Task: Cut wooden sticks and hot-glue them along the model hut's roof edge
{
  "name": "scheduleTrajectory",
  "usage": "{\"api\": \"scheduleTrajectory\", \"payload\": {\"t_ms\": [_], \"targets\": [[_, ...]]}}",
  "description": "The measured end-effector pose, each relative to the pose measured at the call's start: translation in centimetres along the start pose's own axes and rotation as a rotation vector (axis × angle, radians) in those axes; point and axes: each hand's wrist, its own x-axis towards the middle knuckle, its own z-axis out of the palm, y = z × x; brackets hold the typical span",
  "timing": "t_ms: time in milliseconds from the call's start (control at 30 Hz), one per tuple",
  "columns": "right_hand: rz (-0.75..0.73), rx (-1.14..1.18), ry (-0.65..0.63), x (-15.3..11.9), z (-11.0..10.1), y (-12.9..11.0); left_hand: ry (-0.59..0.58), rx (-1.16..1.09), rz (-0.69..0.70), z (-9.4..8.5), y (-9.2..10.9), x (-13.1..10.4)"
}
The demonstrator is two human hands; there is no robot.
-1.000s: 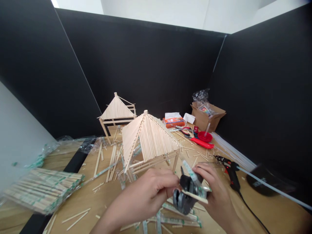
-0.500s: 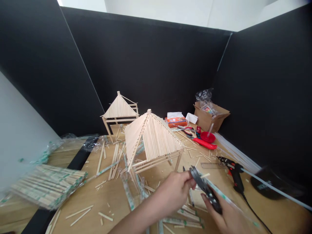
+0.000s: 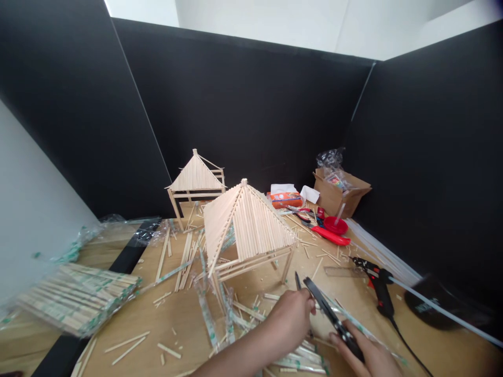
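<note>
My right hand (image 3: 367,348) grips a pair of black cutters (image 3: 332,314), their head pointing up and left. Close to that head is my left hand (image 3: 293,317), fingers pinched together; what they hold is hidden. A dark pen-like tool (image 3: 297,280) lies partly behind the left hand. Just beyond stands a small pavilion model (image 3: 259,225) built of thin wooden sticks, its slatted roof showing a gap in the front face. Loose wrapped sticks (image 3: 302,358) lie beneath my hands.
A second stick pavilion (image 3: 196,175) stands behind at left. A bundle of wrapped chopsticks (image 3: 78,298) lies at left. On the right are a black glue gun (image 3: 377,285), red-handled pliers (image 3: 332,235), a red dish (image 3: 336,225) and a cardboard box (image 3: 340,191). Black panels surround the table.
The cutters have turned and sit slightly lower, with the right hand lower and further right. The left hand has shifted slightly right and down. A short stick piece by the cutters no longer shows.
</note>
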Motion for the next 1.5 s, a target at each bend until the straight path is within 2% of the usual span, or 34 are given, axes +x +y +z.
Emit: {"api": "scheduleTrajectory", "payload": {"t_ms": [133, 233, 300, 400, 500, 567, 633, 700, 800, 900, 967, 1067, 1133, 1200, 1333, 1500], "targets": [[0.212, -0.039, 0.006, 1.7, -0.6, -0.5, 0.035, 0.125, 0.036, -2.4, 1.2, -1.5], [0.202, -0.168, 0.149, 3.6, -0.7, -0.7, 0.041, 0.189, 0.175, -4.9, 2.6, -4.1], [0.181, -0.305, 0.25, 4.9, -0.2, -0.7, 0.093, 0.291, 0.328, -6.7, 3.3, -6.2], [0.219, -0.44, 0.285, 6.4, 1.1, -0.9, 0.265, 0.332, 0.396, -9.6, 3.3, -9.1], [0.256, -0.456, 0.316, 7.2, 1.6, -1.7, 0.516, 0.376, 0.327, -12.1, 2.2, -10.9], [0.203, -0.377, 0.375, 7.4, 1.1, -3.1, 0.644, 0.386, 0.257, -13.3, 1.2, -11.3], [0.064, -0.171, 0.396, 7.2, -0.1, -5.5, 0.71, 0.401, 0.235, -14.1, 0.4, -11.2], [-0.106, 0.121, 0.328, 6.6, -1.4, -8.8, 0.731, 0.404, 0.229, -14.4, -0.1, -11.0], [-0.277, 0.375, 0.242, 5.7, -3.1, -14.5, 0.711, 0.391, 0.207, -14.0, 0.0, -11.0], [-0.379, 0.54, 0.185, 5.3, -3.9, -19.1, 0.632, 0.428, 0.263, -13.5, 0.5, -11.4], [-0.358, 0.637, 0.157, 5.4, -4.0, -20.9, 0.592, 0.464, 0.307, -13.4, 0.8, -11.7], [-0.232, 0.765, 0.113, 5.9, -3.7, -21.9, 0.579, 0.493, 0.304, -13.6, 1.1, -11.7], [-0.162, 0.843, 0.098, 6.2, -3.4, -22.0, 0.61, 0.497, 0.292, -13.9, 1.2, -11.5], [-0.122, 0.904, 0.124, 6.6, -3.1, -22.0, 0.702, 0.493, 0.254, -14.0, 1.0, -11.2], [-0.083, 0.914, 0.185, 7.3, -2.3, -22.2, 0.904, 0.484, 0.051, -13.8, 0.2, -11.0], [-0.075, 0.935, 0.197, 7.6, -1.4, -23.2, 0.949, 0.477, -0.044, -12.8, 0.2, -10.4]]}}
